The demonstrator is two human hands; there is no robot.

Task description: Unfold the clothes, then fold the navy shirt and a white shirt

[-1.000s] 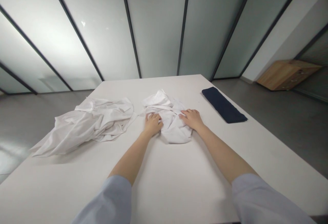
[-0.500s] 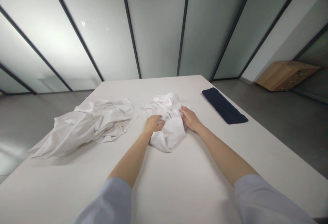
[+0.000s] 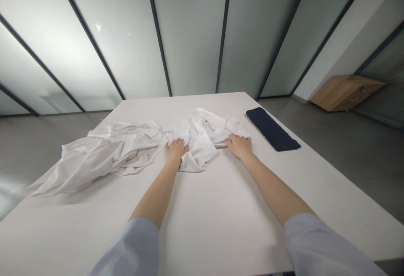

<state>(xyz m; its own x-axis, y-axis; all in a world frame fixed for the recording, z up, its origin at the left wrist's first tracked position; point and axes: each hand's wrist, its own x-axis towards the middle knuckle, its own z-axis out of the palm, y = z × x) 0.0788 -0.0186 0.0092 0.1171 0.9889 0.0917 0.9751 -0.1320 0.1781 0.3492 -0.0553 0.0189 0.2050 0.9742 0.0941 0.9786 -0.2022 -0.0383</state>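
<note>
A crumpled white cloth [image 3: 202, 152] lies in the middle of the table, spread between my two hands; its exact kind cannot be made out. My left hand [image 3: 176, 150] grips its near left side, fingers curled into the fabric. At its right edge, my right hand [image 3: 240, 145] has bent fingers closed on the cloth, with the fingertips partly hidden. To the left lies a larger rumpled pile of white cloth [image 3: 104, 152], which meets the cloth in my hands near my left fingers.
A folded dark navy cloth [image 3: 272, 128] rests flat near the right edge of the white table [image 3: 202, 217]. Frosted glass panels [image 3: 192, 36] stand behind the table. On the floor at the far right is a wooden cabinet [image 3: 344, 92].
My hands have moved apart, left hand leftward and right hand slightly rightward. The cloth between them is wider, and its left side now reaches the other white pile.
</note>
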